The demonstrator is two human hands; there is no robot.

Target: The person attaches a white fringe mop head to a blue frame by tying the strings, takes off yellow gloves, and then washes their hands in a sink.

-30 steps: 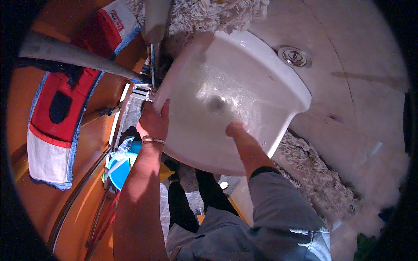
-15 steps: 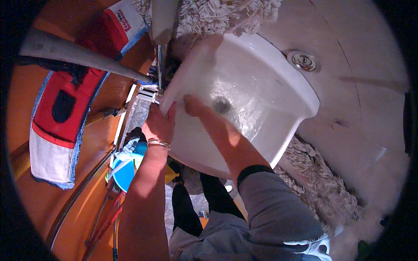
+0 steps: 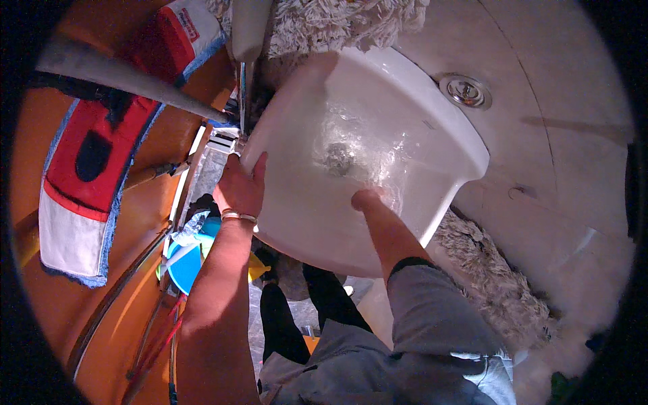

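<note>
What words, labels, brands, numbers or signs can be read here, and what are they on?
None that I can quote.
Red-and-white mop pad: a small reddish printed label on its upper white end, too small and blurred to read reliably.
White basin: a tiny dark mark toward the right; too small to tell whether it is writing.

I have two hands here, my left hand [image 3: 237, 190] and my right hand [image 3: 368, 198]. Around them I count one sink [image 3: 297, 223], one drain [image 3: 338, 158], two shaggy pieces [image 3: 489, 266], one mop pad [image 3: 131, 126], one blue tub [image 3: 185, 271], one round metal fitting [image 3: 465, 91], one sleeve [image 3: 439, 310], two legs [image 3: 280, 320].
</note>
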